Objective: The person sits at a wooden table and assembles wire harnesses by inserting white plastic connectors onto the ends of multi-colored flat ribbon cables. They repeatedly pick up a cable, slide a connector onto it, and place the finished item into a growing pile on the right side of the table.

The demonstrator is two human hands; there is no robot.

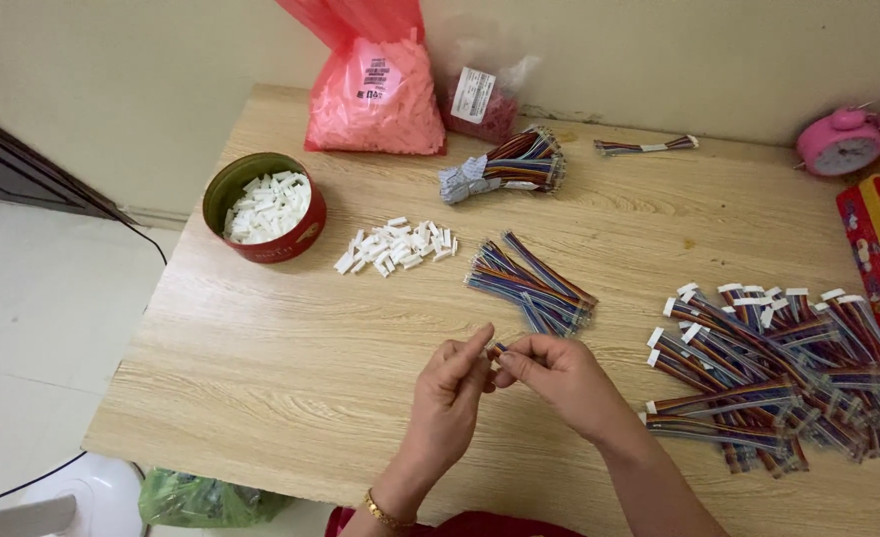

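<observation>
Hands meet near the middle of the wooden surface (261,358), fingertips pressed together on one small cable end (497,348). Left hand (450,398) has its grip closed, thumb and forefinger pinching something tiny which I cannot see clearly, probably a white connector. Right hand (559,376) also has a closed grip, holding the coloured wire end so it points to the left hand. Both hold the piece close to the tips, I think because the parts are very small and need fine alignment.

At 12 o'clock from the hands lies a loose bundle (531,283) of rainbow ribbon cables without white ends, near enough for the right hand to take one. At 10 o'clock a small heap of white connectors (396,246) is spread out, easy to pick one by one, and further at 10 o'clock a round red tin (264,209) holds more of them. At 3 o'clock a big pile (778,378) of cables with white ends lies apart from the bare ones, so the two kinds do not mix.

Far at 12 o'clock are a pink bag (375,94) of white pieces and a tied bundle (510,164). A pink clock (843,139) stands at 2 o'clock.
</observation>
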